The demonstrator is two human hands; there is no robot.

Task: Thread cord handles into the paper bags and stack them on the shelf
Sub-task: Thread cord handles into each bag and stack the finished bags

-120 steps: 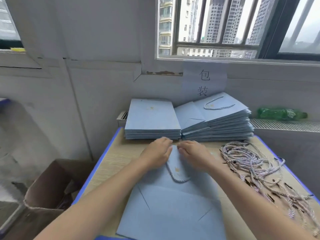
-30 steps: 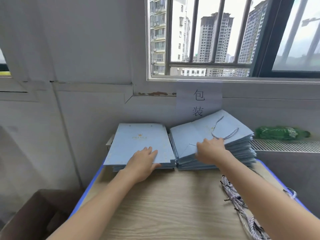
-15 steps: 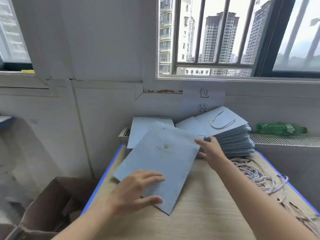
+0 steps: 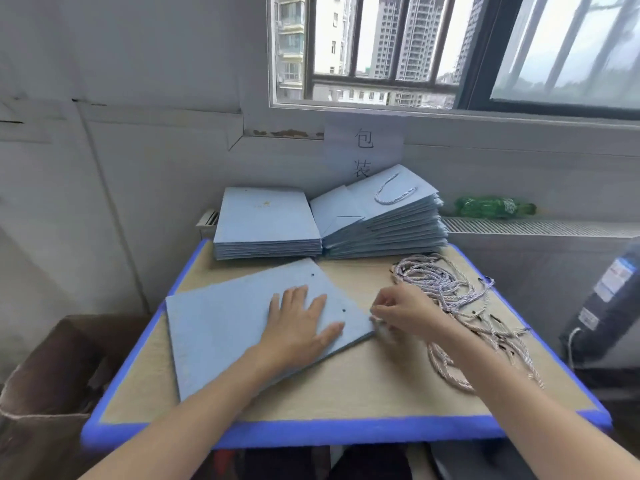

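Paper bag [image 4: 225, 327] lies flat at the table's nine o'clock side, pinned by the flat, open left hand [image 4: 301, 327], while the right hand [image 4: 405, 315] pinches a cord end [image 4: 375, 319] at its three o'clock corner, which could fray or miss the punched hole [image 4: 344, 311].

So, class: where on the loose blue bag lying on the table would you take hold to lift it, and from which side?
Grip the loose blue bag at its right corner by the punched holes, coming from the right. It lies flat under the left hand, so only an edge gives purchase, probably by pinching.
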